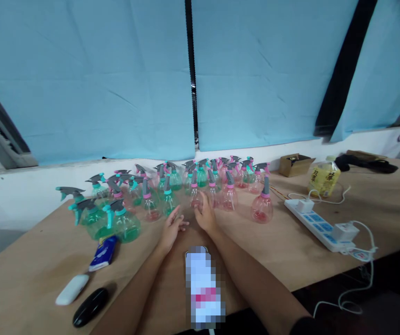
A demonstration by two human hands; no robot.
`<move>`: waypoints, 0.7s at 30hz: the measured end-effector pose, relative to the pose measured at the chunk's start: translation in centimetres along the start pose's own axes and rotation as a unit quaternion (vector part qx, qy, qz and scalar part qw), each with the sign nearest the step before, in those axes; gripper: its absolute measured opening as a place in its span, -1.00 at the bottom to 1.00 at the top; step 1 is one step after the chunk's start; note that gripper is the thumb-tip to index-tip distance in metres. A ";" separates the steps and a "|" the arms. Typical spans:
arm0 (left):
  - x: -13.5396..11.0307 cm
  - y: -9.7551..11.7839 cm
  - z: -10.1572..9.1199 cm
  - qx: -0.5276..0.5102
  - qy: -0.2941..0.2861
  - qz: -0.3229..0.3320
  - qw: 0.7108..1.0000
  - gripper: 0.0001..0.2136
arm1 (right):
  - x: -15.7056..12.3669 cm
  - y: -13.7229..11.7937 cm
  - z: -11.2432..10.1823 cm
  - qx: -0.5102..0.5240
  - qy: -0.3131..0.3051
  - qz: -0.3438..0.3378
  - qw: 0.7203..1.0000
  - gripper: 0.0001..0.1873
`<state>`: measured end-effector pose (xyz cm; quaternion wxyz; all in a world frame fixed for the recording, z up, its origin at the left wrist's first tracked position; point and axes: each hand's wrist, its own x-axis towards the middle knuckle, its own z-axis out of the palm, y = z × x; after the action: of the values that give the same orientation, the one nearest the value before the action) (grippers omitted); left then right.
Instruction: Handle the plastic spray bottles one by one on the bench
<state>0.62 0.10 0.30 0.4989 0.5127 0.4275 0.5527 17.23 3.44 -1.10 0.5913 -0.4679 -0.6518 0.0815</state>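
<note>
Just in front of the nearest row of spray bottles, my left hand (172, 230) hovers with its fingers spread and nothing in them. It is nearest to a green spray bottle (169, 203) with a turquoise collar. My right hand (206, 217) reaches forward, fingers stretched out, overlapping the lower part of a pink spray bottle (195, 191); whether it touches the bottle I cannot tell. Beside it stand another pink spray bottle (212, 190) and a rounder one (230, 197). Below my hands lies a phone (205, 288), its screen blurred out.
Many more green and pink spray bottles crowd the wooden table (249, 251) toward the wall. On the left lie a blue packet (104, 253), a white case (72, 289) and a black case (90, 307). A power strip (320, 227), yellow-labelled jug (323, 177) and cardboard box (295, 165) are right.
</note>
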 end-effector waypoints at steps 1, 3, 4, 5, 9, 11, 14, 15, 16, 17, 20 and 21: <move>0.0 0.0 0.0 -0.003 0.000 -0.003 1.000 -0.48 | 0.1 0.3 0.2 -0.002 0.005 0.010 1.000 -0.28; 0.1 0.1 -0.1 -0.007 -0.002 -0.004 1.000 -0.49 | 0.4 0.8 0.6 -0.007 0.006 0.022 1.000 -0.23; 0.1 0.0 -0.1 -0.007 -0.003 -0.003 1.000 -0.50 | 0.6 0.9 0.7 -0.011 0.000 0.025 1.000 -0.21; 0.2 0.0 -0.1 -0.007 -0.004 -0.001 1.000 -0.51 | 0.7 1.0 0.9 -0.016 -0.008 0.027 0.999 -0.20; 0.2 -0.4 -0.2 -0.002 -0.011 0.000 1.000 -0.51 | 1.2 1.1 1.4 -0.031 -0.030 0.027 0.999 -0.18; 0.2 -0.5 -0.1 0.002 -0.013 0.001 1.000 -0.49 | 1.4 1.1 1.5 -0.036 -0.030 0.022 0.999 -0.18; 0.1 -0.5 0.0 0.005 -0.013 0.005 1.000 -0.47 | 1.5 1.1 1.5 -0.042 -0.031 0.028 0.998 -0.18; 0.1 -0.5 0.1 0.004 -0.013 0.006 1.000 -0.47 | 1.5 1.1 1.4 -0.045 -0.033 0.032 0.998 -0.19; 0.1 -0.5 0.1 0.004 -0.013 0.006 1.000 -0.47 | 1.5 1.0 1.4 -0.047 -0.033 0.034 0.998 -0.20; 0.1 -0.5 0.2 0.004 -0.013 0.006 1.000 -0.47 | 1.5 1.0 1.3 -0.050 -0.032 0.034 0.998 -0.21; 0.2 -0.5 0.2 0.010 -0.017 0.007 1.000 -0.47 | 1.3 0.9 1.3 -0.059 -0.020 0.031 0.998 -0.22; 0.2 -0.5 0.2 0.012 -0.018 0.008 1.000 -0.46 | 1.3 0.8 1.3 -0.063 -0.015 0.033 0.997 -0.21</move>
<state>0.92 0.35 -0.15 0.4955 0.5319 0.4208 0.5426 16.73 5.35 -1.08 0.5478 -0.5242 -0.6486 0.0662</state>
